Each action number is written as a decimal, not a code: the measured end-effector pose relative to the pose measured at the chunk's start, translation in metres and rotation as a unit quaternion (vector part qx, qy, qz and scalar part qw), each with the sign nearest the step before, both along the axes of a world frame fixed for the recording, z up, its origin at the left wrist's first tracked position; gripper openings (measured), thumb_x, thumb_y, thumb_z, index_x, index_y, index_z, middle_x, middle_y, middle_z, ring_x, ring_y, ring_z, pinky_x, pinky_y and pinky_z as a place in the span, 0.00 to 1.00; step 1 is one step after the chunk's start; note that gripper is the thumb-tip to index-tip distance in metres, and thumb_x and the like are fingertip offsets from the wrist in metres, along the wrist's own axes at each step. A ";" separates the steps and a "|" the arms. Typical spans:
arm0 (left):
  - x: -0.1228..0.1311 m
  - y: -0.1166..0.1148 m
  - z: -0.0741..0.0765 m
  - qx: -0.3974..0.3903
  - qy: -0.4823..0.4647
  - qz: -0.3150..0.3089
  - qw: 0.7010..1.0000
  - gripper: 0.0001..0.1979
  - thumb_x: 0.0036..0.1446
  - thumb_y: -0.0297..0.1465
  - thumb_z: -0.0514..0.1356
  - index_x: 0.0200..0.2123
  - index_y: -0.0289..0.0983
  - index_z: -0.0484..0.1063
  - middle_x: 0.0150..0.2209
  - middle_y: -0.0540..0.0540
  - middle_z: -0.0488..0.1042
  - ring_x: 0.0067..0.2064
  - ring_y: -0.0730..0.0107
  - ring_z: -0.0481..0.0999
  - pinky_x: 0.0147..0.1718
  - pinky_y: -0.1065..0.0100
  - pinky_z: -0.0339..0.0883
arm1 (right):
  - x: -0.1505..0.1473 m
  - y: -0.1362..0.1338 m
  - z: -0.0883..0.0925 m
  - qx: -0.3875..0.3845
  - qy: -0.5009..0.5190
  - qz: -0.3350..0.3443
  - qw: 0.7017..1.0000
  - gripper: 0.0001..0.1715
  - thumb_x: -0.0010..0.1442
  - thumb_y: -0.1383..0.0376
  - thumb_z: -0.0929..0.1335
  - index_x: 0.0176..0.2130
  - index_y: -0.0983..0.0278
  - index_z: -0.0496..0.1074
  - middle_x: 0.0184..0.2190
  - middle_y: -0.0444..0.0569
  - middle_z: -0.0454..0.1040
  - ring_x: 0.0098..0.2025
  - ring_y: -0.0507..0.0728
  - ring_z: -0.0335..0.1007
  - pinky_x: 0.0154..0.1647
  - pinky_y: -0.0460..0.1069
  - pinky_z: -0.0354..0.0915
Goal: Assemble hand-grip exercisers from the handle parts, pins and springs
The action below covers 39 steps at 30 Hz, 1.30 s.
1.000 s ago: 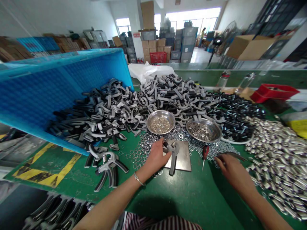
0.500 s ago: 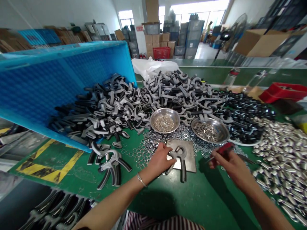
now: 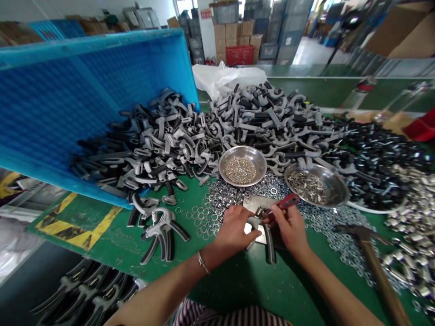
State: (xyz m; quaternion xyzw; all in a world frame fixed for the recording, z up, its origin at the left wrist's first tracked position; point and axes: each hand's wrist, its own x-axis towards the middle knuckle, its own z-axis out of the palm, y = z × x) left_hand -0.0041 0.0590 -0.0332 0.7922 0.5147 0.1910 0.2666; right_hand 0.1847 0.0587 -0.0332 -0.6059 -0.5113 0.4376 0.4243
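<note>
My left hand (image 3: 236,228) is shut on a black-and-grey hand grip strengthener (image 3: 261,231), pressing it against a square steel plate (image 3: 254,203). My right hand (image 3: 288,226) holds a red-handled screwdriver (image 3: 288,202), its tip hidden near the top of the strengthener. Loose steel washers (image 3: 220,194) lie scattered around the plate. Just left of my left hand sits a small heap of assembled grip strengtheners (image 3: 162,235). A wooden-handled hammer (image 3: 375,260) lies to the right of my right hand, not touching it.
A large pile of grey-and-black handles (image 3: 210,131) spills from a tipped blue crate (image 3: 88,104). Steel bowls of small washers (image 3: 242,165) and metal sleeves (image 3: 316,184) stand behind the plate. Black parts (image 3: 377,158) and silver sleeves (image 3: 413,226) are heaped at right.
My right hand has taken the red screwdriver from the table and brought it to the strengthener. The view has tilted downward and shifted, moving the hammer into sight.
</note>
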 end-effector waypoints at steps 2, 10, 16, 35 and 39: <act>-0.001 0.000 0.000 -0.002 -0.005 0.001 1.000 0.19 0.54 0.40 0.67 0.47 0.40 0.72 0.45 0.46 0.71 0.49 0.56 0.66 0.52 0.57 0.59 | 0.001 0.000 0.000 0.004 -0.003 0.004 1.000 0.17 0.64 0.47 0.64 0.40 0.57 0.62 0.33 0.49 0.80 0.32 0.62 0.79 0.32 0.54 0.74; 0.000 -0.001 -0.001 -0.005 -0.002 0.008 1.000 0.20 0.53 0.41 0.67 0.47 0.40 0.71 0.45 0.46 0.70 0.49 0.57 0.66 0.51 0.57 0.59 | 0.000 -0.002 0.004 0.000 -0.040 0.006 0.999 0.17 0.65 0.47 0.63 0.39 0.57 0.62 0.31 0.48 0.80 0.30 0.61 0.78 0.34 0.54 0.73; -0.001 -0.004 -0.004 0.008 0.001 0.011 1.000 0.21 0.55 0.42 0.67 0.48 0.40 0.70 0.45 0.46 0.70 0.49 0.57 0.65 0.51 0.57 0.58 | -0.007 -0.016 -0.008 0.090 -0.230 0.004 0.969 0.17 0.67 0.50 0.62 0.40 0.60 0.67 0.33 0.54 0.80 0.33 0.62 0.79 0.37 0.53 0.71; 0.003 -0.008 0.002 -0.018 0.016 0.020 1.000 0.20 0.57 0.42 0.64 0.49 0.40 0.69 0.47 0.44 0.69 0.52 0.55 0.64 0.52 0.55 0.57 | 0.013 0.004 -0.011 0.046 0.039 0.035 0.998 0.12 0.66 0.53 0.66 0.41 0.58 0.65 0.30 0.43 0.78 0.26 0.55 0.75 0.31 0.50 0.71; 0.004 -0.008 0.002 -0.019 0.020 0.019 0.999 0.21 0.57 0.43 0.64 0.50 0.40 0.69 0.48 0.44 0.69 0.52 0.55 0.64 0.52 0.56 0.57 | 0.008 0.001 -0.008 0.067 -0.002 0.025 0.997 0.12 0.67 0.52 0.65 0.40 0.57 0.65 0.31 0.44 0.79 0.26 0.57 0.76 0.30 0.51 0.71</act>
